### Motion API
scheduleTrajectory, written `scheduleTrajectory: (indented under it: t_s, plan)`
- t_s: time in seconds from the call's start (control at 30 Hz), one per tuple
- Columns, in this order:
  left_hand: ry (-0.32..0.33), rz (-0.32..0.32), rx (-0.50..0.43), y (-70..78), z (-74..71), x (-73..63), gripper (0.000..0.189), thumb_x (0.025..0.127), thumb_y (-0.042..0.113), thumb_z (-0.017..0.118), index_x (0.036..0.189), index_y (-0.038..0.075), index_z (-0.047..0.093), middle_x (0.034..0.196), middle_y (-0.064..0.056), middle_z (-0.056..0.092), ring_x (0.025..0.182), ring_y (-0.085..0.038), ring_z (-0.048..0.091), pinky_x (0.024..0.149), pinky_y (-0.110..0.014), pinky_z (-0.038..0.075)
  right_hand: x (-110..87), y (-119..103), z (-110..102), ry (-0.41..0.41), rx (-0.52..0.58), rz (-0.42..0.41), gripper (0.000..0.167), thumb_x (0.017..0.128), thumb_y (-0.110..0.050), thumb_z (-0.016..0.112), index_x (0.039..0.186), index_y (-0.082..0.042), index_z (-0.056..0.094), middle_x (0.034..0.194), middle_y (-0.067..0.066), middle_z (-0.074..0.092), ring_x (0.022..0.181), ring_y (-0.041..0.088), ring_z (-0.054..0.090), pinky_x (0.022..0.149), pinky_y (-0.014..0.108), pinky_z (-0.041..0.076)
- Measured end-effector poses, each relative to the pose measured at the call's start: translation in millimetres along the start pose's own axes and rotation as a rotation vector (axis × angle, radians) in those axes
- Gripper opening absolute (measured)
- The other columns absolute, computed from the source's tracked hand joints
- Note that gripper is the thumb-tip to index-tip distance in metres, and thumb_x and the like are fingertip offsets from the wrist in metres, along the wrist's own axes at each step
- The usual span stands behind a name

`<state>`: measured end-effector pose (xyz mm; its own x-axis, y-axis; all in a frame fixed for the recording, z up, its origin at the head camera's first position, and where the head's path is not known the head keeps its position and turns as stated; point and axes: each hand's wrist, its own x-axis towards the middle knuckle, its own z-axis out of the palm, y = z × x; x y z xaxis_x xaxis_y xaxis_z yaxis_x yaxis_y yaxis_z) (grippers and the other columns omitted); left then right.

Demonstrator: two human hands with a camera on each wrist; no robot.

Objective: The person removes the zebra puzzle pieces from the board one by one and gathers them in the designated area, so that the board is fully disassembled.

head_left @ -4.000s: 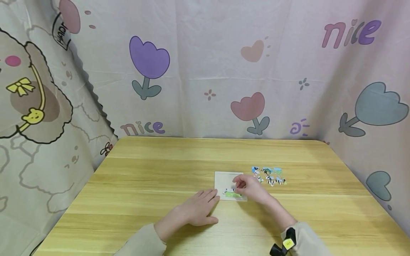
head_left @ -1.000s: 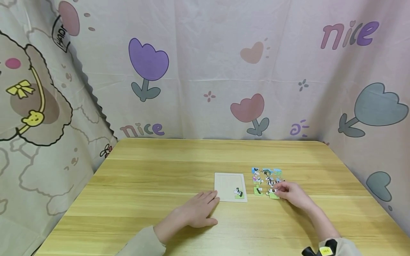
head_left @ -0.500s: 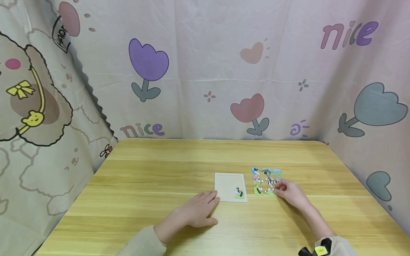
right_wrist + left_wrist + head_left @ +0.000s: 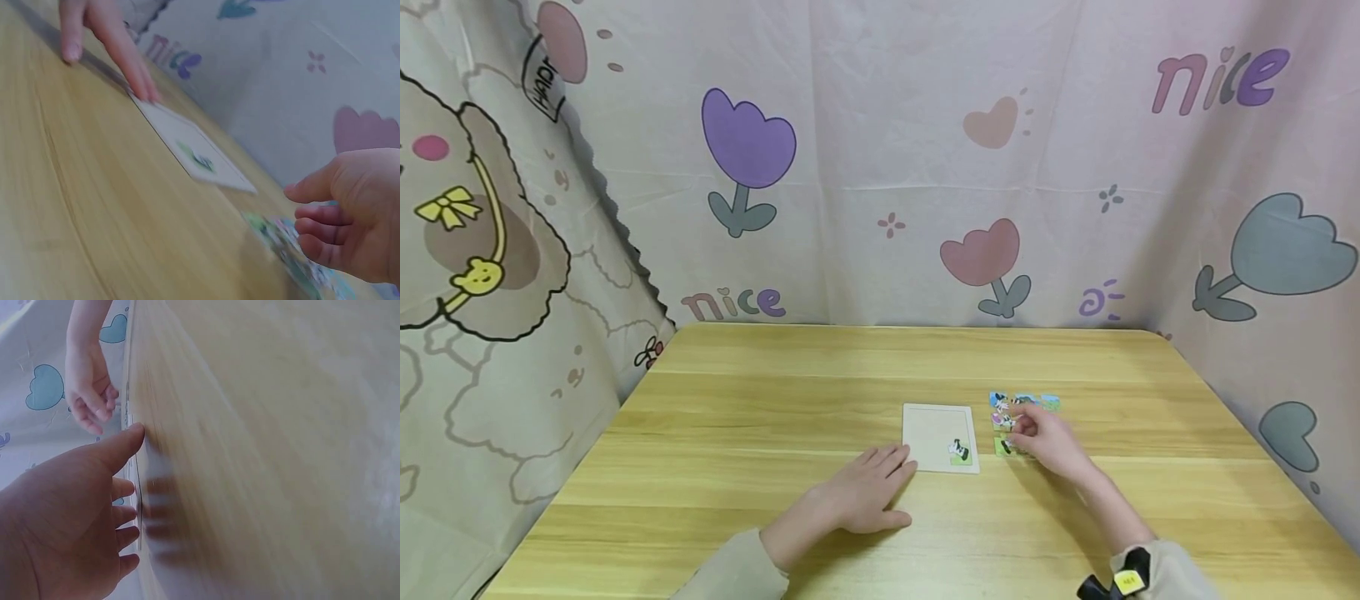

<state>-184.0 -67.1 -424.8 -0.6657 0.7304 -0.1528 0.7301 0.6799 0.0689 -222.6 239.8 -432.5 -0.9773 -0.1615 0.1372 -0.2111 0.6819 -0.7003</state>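
Note:
A pale square puzzle board (image 4: 925, 425) lies on the table, with one black-and-white-and-green puzzle piece (image 4: 959, 452) in its near right corner. My left hand (image 4: 868, 492) rests flat, its outstretched fingertips on the board's left edge. Over a group of colourful puzzle pieces (image 4: 1000, 421) right of the board hovers my right hand (image 4: 1045, 437), hiding part of the group. In the right wrist view this hand (image 4: 369, 215) has loosely bent fingers and thumb, with nothing visible between them. The pieces (image 4: 281, 247) below it are blurred.
The wooden table (image 4: 760, 400) reaches back to a printed curtain (image 4: 872, 108), which also hangs along the left and right sides. A black strap with a yellow label (image 4: 1127, 581) is on the right wrist.
Four seconds ago my right hand was over the board's green zebra-striped pieces. It then handled a green-edged puzzle piece at the group's right; now it has moved left without it. My left hand stays put.

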Motion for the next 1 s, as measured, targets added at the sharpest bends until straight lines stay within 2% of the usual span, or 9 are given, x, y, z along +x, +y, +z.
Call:
scheduleTrajectory:
  t_s: [0.17, 0.37, 0.5, 0.73, 0.87, 1.0]
  plan:
    - [-0.002, -0.002, 0.023, -0.5, 0.4, 1.2, 0.072, 0.09, 0.055, 0.046, 0.144, 0.009, 0.031, 0.151, -0.011, 0.022, 0.139, -0.025, 0.019, 0.111, -0.041, 0.02, 7.5, -20.6, 18.1, -0.067, 0.06, -0.083, 0.034, 0.078, -0.001, 0.07, 0.109, 0.007, 0.058, 0.084, 0.003, 0.06, 0.079, 0.017, 0.058, 0.069, 0.024, 0.051]
    - [-0.013, -0.003, 0.035, -1.3, 1.1, 2.1, 0.073, 0.09, 0.057, 0.044, 0.145, 0.011, 0.031, 0.152, -0.01, 0.022, 0.139, -0.024, 0.018, 0.112, -0.042, 0.019, 12.6, -34.0, 35.7, -0.177, -0.004, -0.174, 0.033, 0.076, -0.002, 0.071, 0.106, 0.005, 0.061, 0.085, 0.002, 0.06, 0.077, 0.015, 0.056, 0.068, 0.025, 0.05]
    - [-0.01, -0.001, 0.039, -1.4, 1.3, 2.6, 0.073, 0.09, 0.058, 0.044, 0.144, 0.011, 0.032, 0.151, -0.009, 0.023, 0.139, -0.024, 0.019, 0.111, -0.042, 0.02, 14.3, -36.2, 41.6, -0.226, -0.053, -0.184, 0.032, 0.071, 0.0, 0.073, 0.101, 0.003, 0.064, 0.082, 0.001, 0.057, 0.074, 0.014, 0.05, 0.065, 0.025, 0.045]
    - [0.0, -0.001, 0.052, -2.0, 1.2, 3.2, 0.073, 0.088, 0.057, 0.047, 0.143, 0.012, 0.034, 0.15, -0.009, 0.026, 0.138, -0.024, 0.022, 0.111, -0.043, 0.021, 16.3, -39.3, 45.2, -0.245, -0.153, -0.18, 0.027, 0.068, -0.001, 0.074, 0.094, -0.001, 0.067, 0.077, -0.001, 0.052, 0.073, 0.014, 0.045, 0.067, 0.029, 0.04]
    - [0.005, 0.005, 0.057, -2.0, -0.6, 2.2, 0.072, 0.088, 0.056, 0.049, 0.143, 0.012, 0.036, 0.149, -0.009, 0.028, 0.137, -0.024, 0.024, 0.11, -0.043, 0.022, 19.4, -41.0, 45.1, -0.284, -0.154, -0.164, 0.025, 0.069, -0.001, 0.075, 0.09, 0.0, 0.063, 0.078, 0.0, 0.051, 0.073, 0.014, 0.044, 0.067, 0.029, 0.041]
    - [0.001, 0.009, 0.051, -1.6, -2.2, 1.6, 0.071, 0.088, 0.056, 0.049, 0.143, 0.012, 0.036, 0.15, -0.009, 0.028, 0.137, -0.024, 0.023, 0.11, -0.044, 0.022, 21.7, -41.3, 44.1, -0.306, -0.124, -0.157, 0.028, 0.069, 0.001, 0.076, 0.087, -0.005, 0.055, 0.077, 0.0, 0.049, 0.071, 0.014, 0.044, 0.063, 0.027, 0.04]
